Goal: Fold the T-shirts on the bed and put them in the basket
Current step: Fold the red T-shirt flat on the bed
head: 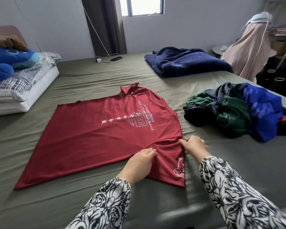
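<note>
Smoothing 1 red T-shirt (96, 139), 2 hands.

Garment: red T-shirt (96, 138), spread flat on the bed, its collar pointing to the far side.
First line of print: "24 Festive Drums" — white letters, running sideways near the collar end of the shirt.
Second line of print: "Sabah Chinese High School" — white letters, just beside the first line and parallel to it.
Emblem: a round white design, partly under the two lines of lettering; no words can be made out in it.
Column of characters: white Chinese characters left of the emblem, too small to read surely.
Sleeve print: white cloud-and-frame ornament on the near right sleeve, with small characters that cannot be read.
</note>
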